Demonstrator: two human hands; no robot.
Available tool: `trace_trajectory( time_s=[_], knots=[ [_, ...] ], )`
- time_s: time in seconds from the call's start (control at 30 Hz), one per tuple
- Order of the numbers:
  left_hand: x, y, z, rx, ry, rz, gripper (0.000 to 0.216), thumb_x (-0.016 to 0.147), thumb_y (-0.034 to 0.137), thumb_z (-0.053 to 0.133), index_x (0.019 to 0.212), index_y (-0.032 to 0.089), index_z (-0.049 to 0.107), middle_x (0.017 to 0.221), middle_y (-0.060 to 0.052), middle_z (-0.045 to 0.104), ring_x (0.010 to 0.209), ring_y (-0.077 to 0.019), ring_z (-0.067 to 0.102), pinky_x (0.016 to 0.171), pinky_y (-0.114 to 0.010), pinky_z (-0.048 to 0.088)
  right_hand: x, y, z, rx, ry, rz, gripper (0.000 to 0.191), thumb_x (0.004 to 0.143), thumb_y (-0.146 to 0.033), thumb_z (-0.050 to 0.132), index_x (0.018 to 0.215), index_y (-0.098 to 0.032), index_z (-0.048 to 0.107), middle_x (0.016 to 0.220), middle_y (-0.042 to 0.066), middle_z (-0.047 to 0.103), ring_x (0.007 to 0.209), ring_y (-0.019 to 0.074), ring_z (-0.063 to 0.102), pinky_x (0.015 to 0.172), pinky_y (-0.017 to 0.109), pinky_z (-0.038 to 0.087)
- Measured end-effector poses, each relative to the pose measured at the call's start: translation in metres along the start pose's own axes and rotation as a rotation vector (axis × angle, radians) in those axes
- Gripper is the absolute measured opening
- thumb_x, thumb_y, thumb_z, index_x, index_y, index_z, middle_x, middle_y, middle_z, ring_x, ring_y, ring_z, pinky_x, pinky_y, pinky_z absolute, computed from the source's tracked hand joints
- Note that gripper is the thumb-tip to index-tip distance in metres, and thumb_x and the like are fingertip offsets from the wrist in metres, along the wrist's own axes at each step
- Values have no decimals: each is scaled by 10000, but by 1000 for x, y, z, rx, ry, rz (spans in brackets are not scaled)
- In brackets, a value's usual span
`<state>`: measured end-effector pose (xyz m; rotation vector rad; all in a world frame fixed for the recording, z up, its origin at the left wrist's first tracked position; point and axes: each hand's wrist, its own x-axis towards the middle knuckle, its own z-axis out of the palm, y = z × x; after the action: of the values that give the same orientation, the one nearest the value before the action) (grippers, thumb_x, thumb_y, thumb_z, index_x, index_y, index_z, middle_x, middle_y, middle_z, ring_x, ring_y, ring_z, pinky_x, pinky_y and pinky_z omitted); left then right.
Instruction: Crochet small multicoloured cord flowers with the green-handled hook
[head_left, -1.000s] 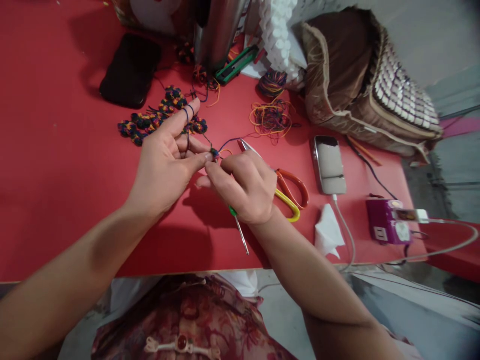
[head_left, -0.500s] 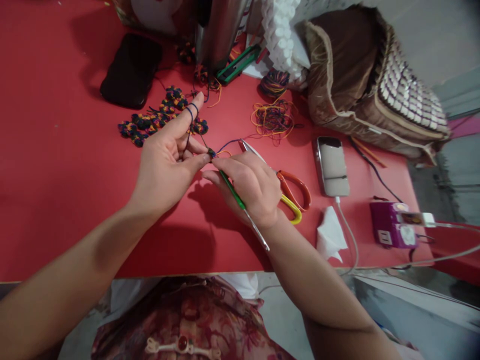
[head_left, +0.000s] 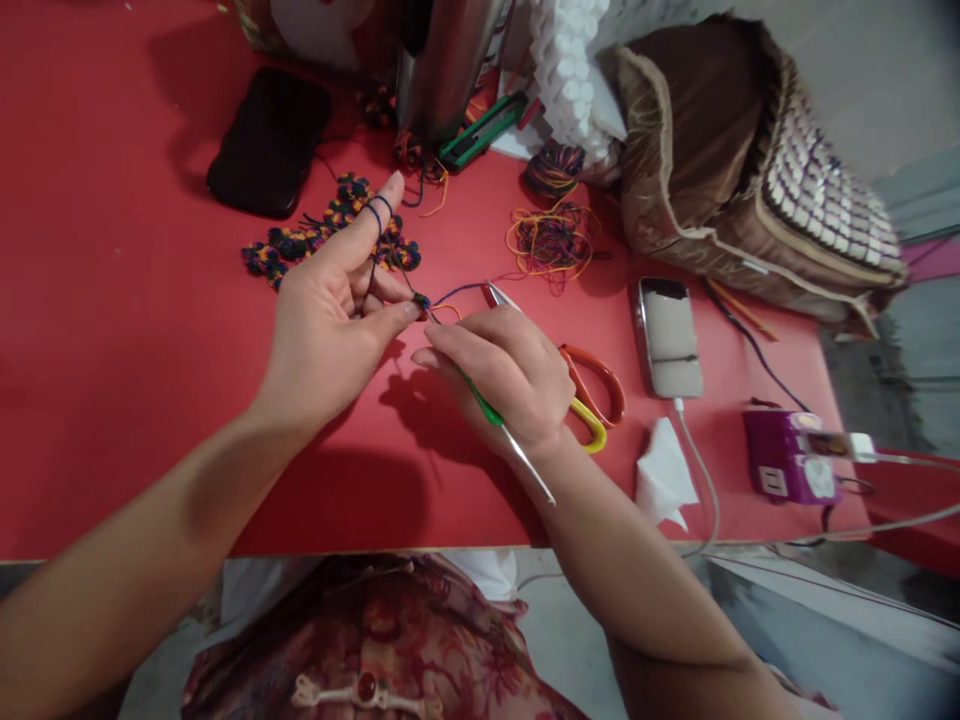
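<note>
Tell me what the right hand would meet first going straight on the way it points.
Most likely the small, dark multicoloured yarn piece pinched by the left hand, just ahead of the right hand and its green-gripped slim metal hook; exact depth is unclear from one view.

Craft workspace: yarn [head_left: 551,242], scissors [head_left: 619,395]

Slim silver metal hook with green grip [head_left: 489,410]: rear end swung from below right fingers [head_left: 474,352] to lower right of them, across wrist; more green showing. Right fingers drawn slightly back from small dark multicoloured yarn piece [head_left: 422,301].
</note>
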<state>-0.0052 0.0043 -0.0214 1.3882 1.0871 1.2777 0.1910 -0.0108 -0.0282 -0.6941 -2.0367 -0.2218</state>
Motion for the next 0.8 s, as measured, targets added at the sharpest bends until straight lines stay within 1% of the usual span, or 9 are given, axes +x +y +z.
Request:
trace_trajectory(
  time_s=[0.13, 0.23, 0.33, 0.43, 0.57, 0.67, 0.8],
  knots=[
    [0, -1, 0, -24, -19, 78, 730, 858, 74, 738, 1568, 244, 721, 853, 26, 725, 745, -140, 614, 643, -263, 527, -3, 3, 5, 117, 55, 78, 83, 1106, -245, 771, 1159, -182, 782, 956, 51, 826, 828, 156, 788, 717, 268, 643],
    [-1, 3, 1, 7, -18, 0, 664, 891, 75, 757, 1529, 261, 750, 853, 5, 735, 770, -173, 611, 660, -307, 534, -4, 4, 6, 139, 66, 86, 73, 1092, -238, 788, 1146, -188, 792, 944, 51, 828, 812, 163, 791, 712, 276, 650],
    [-1, 7, 1, 7, -3, -41, 638, 889, 87, 772, 1500, 271, 763, 842, 5, 726, 757, -177, 607, 650, -312, 533, -3, 3, 6, 145, 66, 80, 81, 1085, -228, 795, 1145, -174, 798, 932, 56, 822, 814, 165, 787, 715, 276, 647],
    [0, 7, 2, -11, 3, -42, 638, 874, 81, 773, 1482, 277, 775, 832, 8, 734, 732, -167, 596, 630, -300, 521, -3, 3, 5, 154, 62, 73, 93, 1078, -221, 804, 1152, -165, 801, 932, 61, 822, 824, 169, 791, 711, 276, 643],
    [0, 8, 3, -28, 24, -38, 662, 835, 54, 785, 1461, 267, 792, 801, 17, 726, 701, -155, 576, 596, -287, 500, -2, 4, 3, 169, 45, 86, 75, 1090, -233, 788, 1152, -191, 799, 939, 54, 825, 818, 173, 786, 702, 290, 637],
    [-1, 11, 3, 8, 12, -60, 662, 865, 57, 767, 1497, 255, 778, 798, 20, 716, 691, -153, 570, 616, -290, 520, -1, 5, 1, 202, 19, 116, 68, 1088, -239, 789, 1135, -190, 796, 953, 60, 826, 814, 174, 778, 711, 297, 628],
    [-3, 10, 4, 49, -7, -22, 645, 890, 76, 750, 1515, 236, 779, 791, 17, 688, 668, -151, 544, 615, -289, 513, 2, 4, -3, 246, -4, 170, 50, 1094, -253, 782, 1114, -208, 779, 956, 47, 834, 805, 164, 770, 732, 299, 623]
  ],
)
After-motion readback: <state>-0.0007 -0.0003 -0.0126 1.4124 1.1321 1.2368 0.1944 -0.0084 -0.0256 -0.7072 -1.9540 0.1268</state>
